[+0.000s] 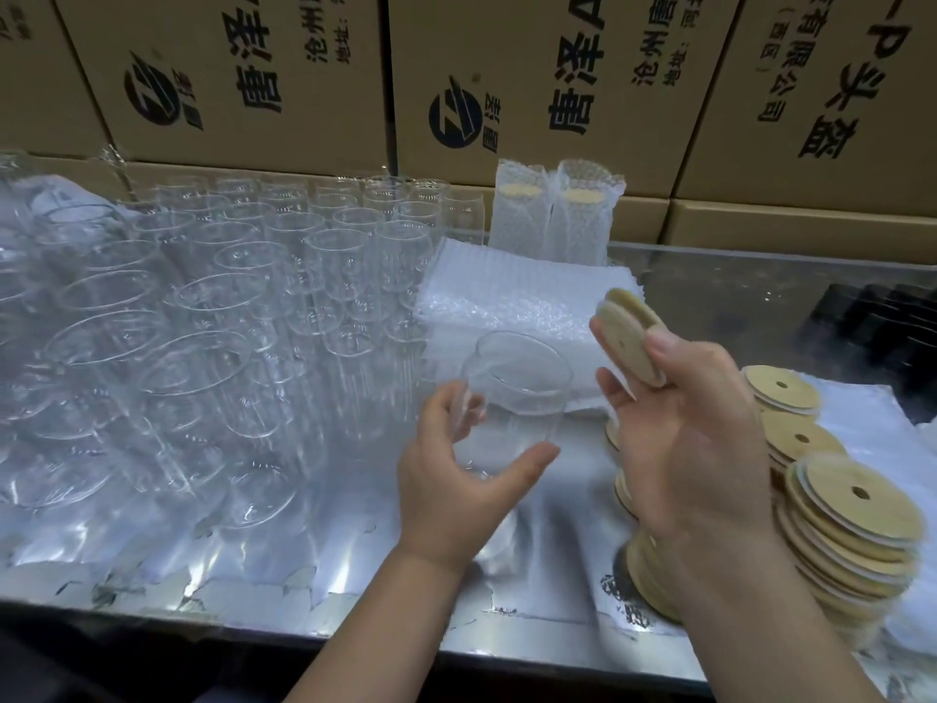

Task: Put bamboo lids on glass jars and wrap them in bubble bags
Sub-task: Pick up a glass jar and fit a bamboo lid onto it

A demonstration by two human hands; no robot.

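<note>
- Your left hand [451, 479] holds one glass jar [517, 393] above the bench [355, 565]. The fingers [448, 405] are curled round the far side of the wall and the thumb lies across the near side, low on the jar.
- The held jar is roughly upright, mouth up and uncovered, in front of the stack of bubble bags [512, 301].
- Your right hand [694, 438] holds bamboo lids [631, 342] (two discs pressed together, as far as the view shows). They stand on edge, pinched between the thumb on top and the fingers [616, 393] underneath.
- The held lids are just to the right of the jar mouth and a little above it, clear of the rim.
- Loose lid stacks [852, 504] lie on the bench under and to the right of your right hand. Each lid has a small round hole in the middle.
- Two wrapped jars [552, 210], lidded and sleeved in bubble bags, stand upright behind the bag stack, touching each other.
- Rows of empty jars [243, 307] stand mouth up across the left half of the bench.
- Printed cardboard cartons [228, 73] form the wall behind the bench.
- Dark objects [892, 327] sit at the far right; what they are cannot be determined.
</note>
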